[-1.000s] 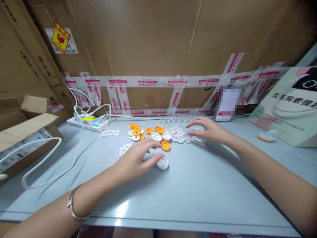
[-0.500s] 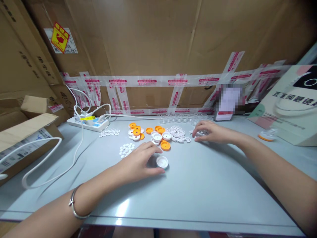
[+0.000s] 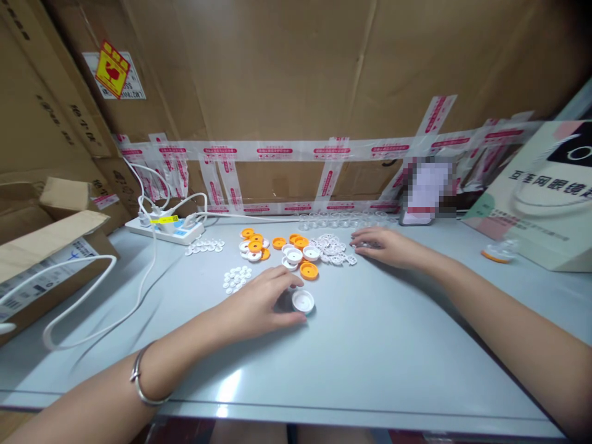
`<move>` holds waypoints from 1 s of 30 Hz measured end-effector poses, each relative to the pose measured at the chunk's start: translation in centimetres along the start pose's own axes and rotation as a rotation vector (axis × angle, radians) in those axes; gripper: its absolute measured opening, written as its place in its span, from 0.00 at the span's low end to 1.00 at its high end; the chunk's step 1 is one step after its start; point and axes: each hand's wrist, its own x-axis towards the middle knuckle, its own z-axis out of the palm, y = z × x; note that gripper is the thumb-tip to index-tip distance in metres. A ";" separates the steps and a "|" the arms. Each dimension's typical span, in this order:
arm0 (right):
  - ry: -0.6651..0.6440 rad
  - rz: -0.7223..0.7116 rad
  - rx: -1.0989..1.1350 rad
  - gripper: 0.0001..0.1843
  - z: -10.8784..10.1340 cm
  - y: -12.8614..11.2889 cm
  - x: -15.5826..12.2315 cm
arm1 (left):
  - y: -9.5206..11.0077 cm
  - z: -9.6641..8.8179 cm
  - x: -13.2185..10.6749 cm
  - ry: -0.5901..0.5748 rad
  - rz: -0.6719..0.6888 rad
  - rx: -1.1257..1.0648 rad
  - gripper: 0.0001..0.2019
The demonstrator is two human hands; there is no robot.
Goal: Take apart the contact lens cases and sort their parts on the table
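My left hand (image 3: 272, 299) rests on the table with thumb and fingers spread around a shallow white round cup (image 3: 303, 301), without closing on it. My right hand (image 3: 382, 245) is low over the table at the right, its fingertips drawn together on something small that I cannot make out. Just left of those fingertips lies a pile of white openwork gear-like pieces (image 3: 329, 245). Between the hands, farther back, white round cups (image 3: 293, 255) are heaped with orange round cups (image 3: 309, 271). A second cluster of orange and white discs (image 3: 254, 246) lies to their left.
Small white caps (image 3: 237, 279) lie left of my left hand, with more small white pieces (image 3: 204, 246) behind. Clear round parts (image 3: 346, 220) line the back. A power strip (image 3: 164, 228), cables, a phone (image 3: 428, 191), a printed box (image 3: 536, 197) and cardboard surround the table.
My right hand has shifted left and its fingers have drawn closer together over the small pieces. The left hand has barely moved, and the white cup stays in place.
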 end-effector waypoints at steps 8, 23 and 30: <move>0.026 0.096 0.049 0.17 -1.6 -2.0 -0.6 | -0.3 0.4 0.3 -0.009 -0.026 -0.050 0.13; -0.184 -0.115 0.442 0.11 1.5 -13.9 -2.2 | -1.0 2.1 1.0 0.100 -0.043 -0.095 0.12; -0.105 -0.102 0.663 0.10 1.0 -13.8 -2.1 | -0.8 1.8 1.0 0.064 -0.043 -0.095 0.09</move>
